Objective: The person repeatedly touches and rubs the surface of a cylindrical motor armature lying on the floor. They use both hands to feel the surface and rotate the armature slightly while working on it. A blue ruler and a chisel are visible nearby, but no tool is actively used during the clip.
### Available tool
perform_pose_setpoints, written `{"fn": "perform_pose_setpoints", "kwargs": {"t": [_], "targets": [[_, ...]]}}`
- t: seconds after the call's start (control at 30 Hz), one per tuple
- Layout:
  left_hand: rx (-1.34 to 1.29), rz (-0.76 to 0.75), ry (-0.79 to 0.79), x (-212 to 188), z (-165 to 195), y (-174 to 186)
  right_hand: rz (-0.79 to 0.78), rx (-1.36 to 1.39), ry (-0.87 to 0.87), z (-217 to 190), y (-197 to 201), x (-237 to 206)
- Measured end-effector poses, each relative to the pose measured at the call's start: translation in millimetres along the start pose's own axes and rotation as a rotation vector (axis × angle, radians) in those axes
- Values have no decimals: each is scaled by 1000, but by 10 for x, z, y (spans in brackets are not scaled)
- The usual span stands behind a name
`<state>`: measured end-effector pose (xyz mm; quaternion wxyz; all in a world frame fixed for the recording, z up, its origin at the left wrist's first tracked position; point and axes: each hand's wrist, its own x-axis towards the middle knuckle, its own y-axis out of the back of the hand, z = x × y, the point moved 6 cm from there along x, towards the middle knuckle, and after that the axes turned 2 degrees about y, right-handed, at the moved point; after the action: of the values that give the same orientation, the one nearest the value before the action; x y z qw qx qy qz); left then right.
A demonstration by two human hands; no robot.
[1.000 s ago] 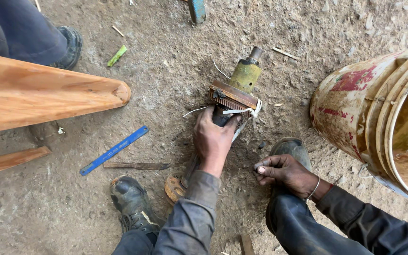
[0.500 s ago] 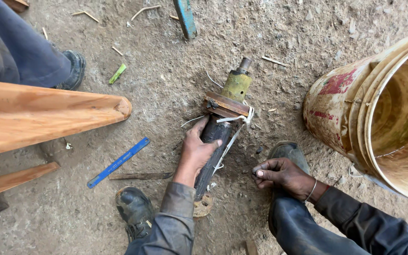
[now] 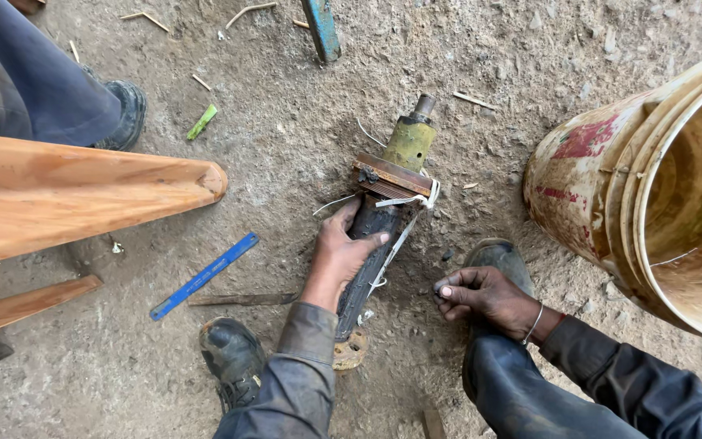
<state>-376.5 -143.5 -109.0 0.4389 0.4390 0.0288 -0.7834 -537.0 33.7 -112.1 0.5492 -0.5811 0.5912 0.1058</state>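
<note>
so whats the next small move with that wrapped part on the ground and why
Probably bring the right hand over to the loose white cord. The left hand already grips the dark wrapped part lying on the dirt, while the right rests on the knee, touching nothing, and the cord hangs slack near the rusty flange.

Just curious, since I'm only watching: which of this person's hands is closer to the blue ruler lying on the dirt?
The left. The left hand rests on the dark metal part, just right of the blue ruler. The right hand sits on the person's knee, farther right, beyond that part.
</note>
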Motion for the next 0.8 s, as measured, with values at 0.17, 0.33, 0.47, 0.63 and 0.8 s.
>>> {"fn": "perform_pose_setpoints", "kwargs": {"t": [0.17,0.33,0.47,0.63,0.8], "targets": [[-139,-131,41,26,42,-31,-20,24,27,-13,10,-14],[218,66,135,-58,82,-82,29,23,31,23,28,-6],[211,82,-7,-73,100,-99,71,-64,72,-17,24,-1],[85,-50,54,-24,-56,-42,102,-107,53,-31,38,-10],[-78,-212,57,-192,-193,-1,82,-149,34,50,70,10]]}}
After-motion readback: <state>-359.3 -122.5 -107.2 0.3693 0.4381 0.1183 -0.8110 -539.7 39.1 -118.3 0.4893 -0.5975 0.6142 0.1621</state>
